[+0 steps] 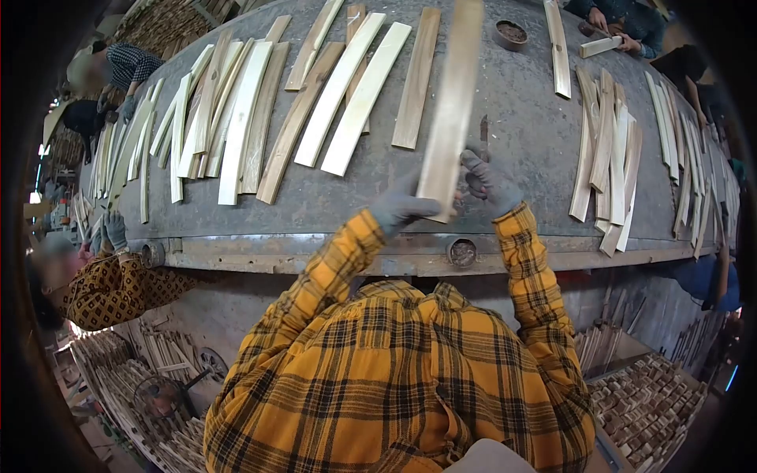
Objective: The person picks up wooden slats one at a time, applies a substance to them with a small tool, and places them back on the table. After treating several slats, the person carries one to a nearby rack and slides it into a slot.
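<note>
My left hand (400,207), in a grey glove, grips the near end of a long wooden slat (451,110), thumb across its face. The slat points away from me, tilted up over the table and slightly blurred. Close to its right edge is my right hand (493,185), also gloved, its fingers curled together. A narrow dark strip (484,128) shows just beyond those fingers; I cannot tell whether they hold it. Between my forearms, at the table's front edge, sits a small round tin (462,252) of brown material.
Light and brown slats (367,98) lie to the left on the grey table (331,217). Another pile (611,150) lies right. A bowl of brown paste (512,35) stands farther back. Co-workers are around the table, one person's hands (623,39) at far right. Wood stacks (650,406) stand behind.
</note>
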Demonstrator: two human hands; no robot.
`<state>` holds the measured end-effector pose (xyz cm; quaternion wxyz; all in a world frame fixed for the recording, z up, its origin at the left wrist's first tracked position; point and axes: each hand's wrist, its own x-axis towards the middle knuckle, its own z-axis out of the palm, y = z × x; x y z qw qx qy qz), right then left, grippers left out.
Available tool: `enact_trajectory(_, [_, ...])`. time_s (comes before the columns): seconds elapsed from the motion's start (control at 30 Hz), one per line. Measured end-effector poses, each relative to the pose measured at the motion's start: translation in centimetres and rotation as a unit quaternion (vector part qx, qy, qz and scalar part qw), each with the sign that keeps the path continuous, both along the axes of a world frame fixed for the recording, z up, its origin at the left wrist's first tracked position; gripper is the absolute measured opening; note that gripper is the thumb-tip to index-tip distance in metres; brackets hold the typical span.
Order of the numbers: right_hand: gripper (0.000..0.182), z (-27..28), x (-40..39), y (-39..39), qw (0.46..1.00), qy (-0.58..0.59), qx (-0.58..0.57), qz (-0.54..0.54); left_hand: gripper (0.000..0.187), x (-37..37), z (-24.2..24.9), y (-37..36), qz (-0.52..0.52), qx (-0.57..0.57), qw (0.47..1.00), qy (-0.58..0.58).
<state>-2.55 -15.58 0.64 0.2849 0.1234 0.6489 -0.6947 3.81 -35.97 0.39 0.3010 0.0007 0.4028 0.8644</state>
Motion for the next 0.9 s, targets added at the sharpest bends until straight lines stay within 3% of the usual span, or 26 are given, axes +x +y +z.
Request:
enact_trajectory(0.03, [0.045,-0.1,0.0,-0.7,0.994,-0.014,-0.103,-0.022,0.076,-0.2,0.8,1.1,-0.019,-0.007,0.999,0.026])
enact_trajectory(0.07, [0.047,0.8,0.0,-0.1,0.992,0.034,-0.092,-0.078,0.076,-1.0,0.7,1.3,-0.047,-0.124,0.988,0.073])
enact_trajectory(0.13, [0.046,2.7,-0.1,2.1,0.981,0.106,-0.042,-0.158,0.077,-4.4,0.1,1.1,-0.1,-0.351,0.917,0.162])
enact_trajectory(0.17, [0.044,3.0,-0.2,4.1,0.975,0.127,-0.006,-0.184,0.073,-6.1,-0.6,1.2,-0.051,-0.565,0.803,0.181])
enact_trajectory(0.2, [0.042,2.5,-0.9,8.3,0.975,0.125,0.053,-0.177,0.07,-7.7,-1.7,1.2,0.003,-0.744,0.641,0.189])
enact_trajectory(0.3, [0.039,1.8,-2.8,19.3,0.949,0.165,0.198,-0.183,0.076,-11.6,-5.8,-0.4,-0.035,-0.824,0.54,0.165])
enact_trajectory(0.33, [0.039,3.2,-2.5,20.3,0.946,0.166,0.181,-0.21,0.076,-12.2,-6.6,-0.6,-0.026,-0.815,0.554,0.167])
enact_trajectory(0.4, [0.048,2.1,-3.9,26.4,0.906,0.157,0.327,-0.219,0.076,-12.6,-7.8,-0.6,-0.012,-0.794,0.584,0.169])
enact_trajectory(0.47, [0.052,2.3,-4.2,27.4,0.823,0.16,0.502,-0.211,0.073,-11.6,-8.2,-2.1,-0.028,-0.638,0.761,0.113])
enact_trajectory(0.53, [0.054,4.7,-3.9,23.5,0.716,0.14,0.662,-0.172,0.074,-9.6,-9.6,-3.3,-0.023,-0.439,0.896,0.06])
enact_trajectory(0.6, [0.046,1.8,-4.1,21.1,0.8,0.197,0.529,-0.203,0.076,-6.2,-12.0,-3.5,0.004,-0.202,0.979,0.016])
enact_trajectory(0.63, [0.038,-0.7,-4.2,19.9,0.843,0.248,0.459,-0.13,0.077,-4.7,-10.3,-3.2,0.01,-0.149,0.989,-0.017])
enact_trajectory(0.67, [0.026,-0.2,-3.5,14.6,0.864,0.204,0.451,-0.092,0.078,-3.4,-7.1,-2.7,0.015,-0.093,0.994,-0.049])
enact_trajectory(0.7, [0.021,-1.2,-2.9,10.7,0.935,0.178,0.294,-0.088,0.08,-2.4,-5.1,-2.2,0.021,-0.037,0.996,-0.082])
enact_trajectory(0.73, [0.031,1.7,-2.3,4.8,0.943,0.054,0.325,-0.047,0.079,-1.9,-5.0,-1.7,0.004,-0.009,0.998,-0.058])
enact_trajectory(0.77, [0.039,0.3,-2.1,2.4,0.979,0.034,0.201,-0.031,0.079,-1.5,-4.7,-0.9,-0.012,0.019,0.999,-0.032])
enact_trajectory(0.83, [0.051,-0.8,-1.8,0.1,0.998,0.038,0.038,-0.032,0.078,-1.7,-3.7,0.4,-0.044,0.022,0.999,-0.003])
enact_trajectory(0.9, [0.052,-0.3,-1.7,0.3,0.995,0.068,-0.014,-0.071,0.077,-2.1,-1.8,1.0,-0.071,-0.028,0.997,-0.003])
